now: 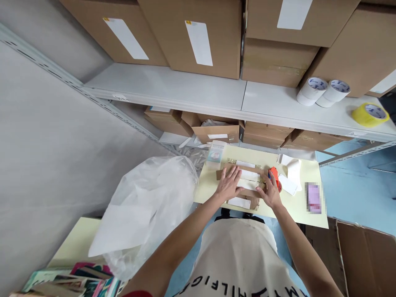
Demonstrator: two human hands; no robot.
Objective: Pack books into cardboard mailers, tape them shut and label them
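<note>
Left fingers lie spread on a labelled carton, right fingers' grip unclear; open box holds whitish material

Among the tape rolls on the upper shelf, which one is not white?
The yellow roll, farthest right on the upper shelf; its colour sets it apart from the white rolls to its left.

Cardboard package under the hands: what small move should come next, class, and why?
Perhaps draw the orange dispenser, apparently for tape, over the right end of the cardboard package: the right hand is at the dispenser beside that end, while the left hand lies spread on the package's left part, which should steady it.
</note>
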